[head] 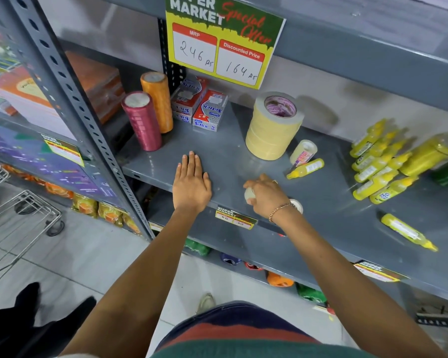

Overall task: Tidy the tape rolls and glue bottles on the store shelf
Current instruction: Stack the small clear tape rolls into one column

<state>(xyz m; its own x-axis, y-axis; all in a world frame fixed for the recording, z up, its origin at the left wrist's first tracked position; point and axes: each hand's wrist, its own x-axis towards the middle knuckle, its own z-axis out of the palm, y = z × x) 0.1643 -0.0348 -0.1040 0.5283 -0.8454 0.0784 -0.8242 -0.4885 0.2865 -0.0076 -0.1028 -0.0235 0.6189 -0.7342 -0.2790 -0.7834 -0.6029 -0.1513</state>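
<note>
My left hand (191,182) lies flat and open on the grey shelf (233,151), near its front edge. My right hand (265,193) is closed over a small clear tape roll (249,195) at the shelf front; another small white roll (297,204) sits just behind my wrist. A tall stack of beige masking tape rolls (273,126) stands mid-shelf, with a small clear tape roll (303,151) beside it. A yellow glue bottle (305,168) lies loose near that roll. Another glue bottle (409,232) lies at the front right. Several glue bottles (380,164) are heaped at the right.
A red roll (141,120) and an orange roll (157,100) stand at the shelf's left, next to red-and-white boxes (202,107). A price sign (223,42) hangs above. A metal upright (70,99) bounds the left. A shopping cart (18,218) stands on the floor at left.
</note>
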